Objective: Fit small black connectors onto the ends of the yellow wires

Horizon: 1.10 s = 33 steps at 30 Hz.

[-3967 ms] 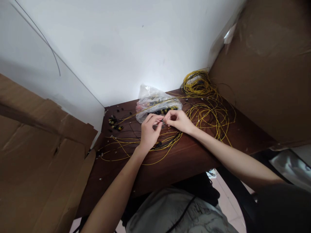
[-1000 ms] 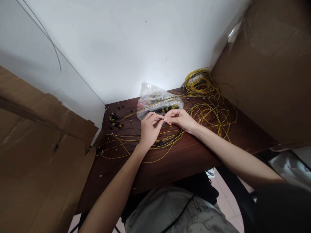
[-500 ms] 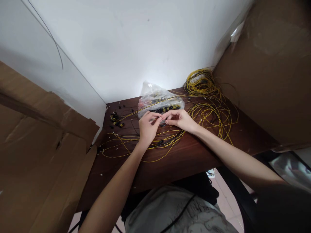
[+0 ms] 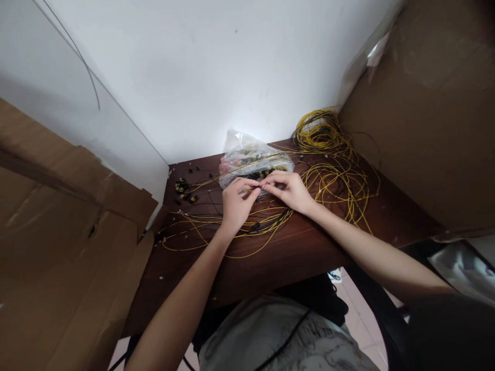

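Observation:
My left hand [image 4: 238, 200] and my right hand [image 4: 288, 189] meet fingertip to fingertip over the middle of the table, both pinched closed. Between them is a small dark piece, too tiny to name. Just behind the hands lies a clear plastic bag [image 4: 242, 149] with black and yellow connectors [image 4: 266, 172] in it. Yellow and black wires [image 4: 266, 226] lie loosely on the wood below my hands. To the left sits a small cluster of black and yellow connectors [image 4: 185, 190], with wires running from it across the bag.
A coil of yellow and black wire [image 4: 319, 131] rests at the back right of the brown table [image 4: 301, 252], with loose loops [image 4: 344, 190] in front. Cardboard [image 4: 69, 257] stands on the left, and a large cardboard box [image 4: 429, 123] on the right. A white wall [image 4: 216, 67] closes the back.
My right hand has shifted slightly, its fingers turning at the pinch. My left hand stays nearly in place; the wires and bag look the same.

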{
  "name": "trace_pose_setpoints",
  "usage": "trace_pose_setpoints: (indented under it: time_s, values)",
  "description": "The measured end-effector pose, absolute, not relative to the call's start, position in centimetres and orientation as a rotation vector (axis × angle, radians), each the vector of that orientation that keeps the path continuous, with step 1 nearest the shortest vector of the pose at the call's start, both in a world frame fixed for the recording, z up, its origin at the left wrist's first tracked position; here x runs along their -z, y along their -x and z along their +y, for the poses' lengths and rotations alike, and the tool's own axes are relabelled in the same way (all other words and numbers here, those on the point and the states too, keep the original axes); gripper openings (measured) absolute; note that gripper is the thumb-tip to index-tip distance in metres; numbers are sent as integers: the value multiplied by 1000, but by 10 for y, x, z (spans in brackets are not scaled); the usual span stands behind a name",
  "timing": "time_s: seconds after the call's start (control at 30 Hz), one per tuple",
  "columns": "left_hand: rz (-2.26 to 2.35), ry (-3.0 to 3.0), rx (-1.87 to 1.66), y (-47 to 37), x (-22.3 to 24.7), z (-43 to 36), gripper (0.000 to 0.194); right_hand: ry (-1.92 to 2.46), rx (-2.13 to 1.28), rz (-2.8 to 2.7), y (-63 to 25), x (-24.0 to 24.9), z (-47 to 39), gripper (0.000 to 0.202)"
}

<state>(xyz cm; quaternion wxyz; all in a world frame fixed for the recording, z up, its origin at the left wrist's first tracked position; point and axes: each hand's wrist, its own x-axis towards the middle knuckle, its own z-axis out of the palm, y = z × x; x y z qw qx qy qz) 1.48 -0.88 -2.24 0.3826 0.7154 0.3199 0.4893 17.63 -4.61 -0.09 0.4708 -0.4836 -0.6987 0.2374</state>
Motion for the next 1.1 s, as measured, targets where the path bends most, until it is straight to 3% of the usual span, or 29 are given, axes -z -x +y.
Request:
trace_pose_setpoints:
  time_s: [0.5, 1.1]
  values:
    - [804, -1874, -1285, -15, 19, -10, 10, 1244, -451, -1719, -175, -3, -49, 12]
    - [832, -1917, -1281, -16, 13, -15, 9, 1218, -418, -1745, -173, -2, -50, 20]
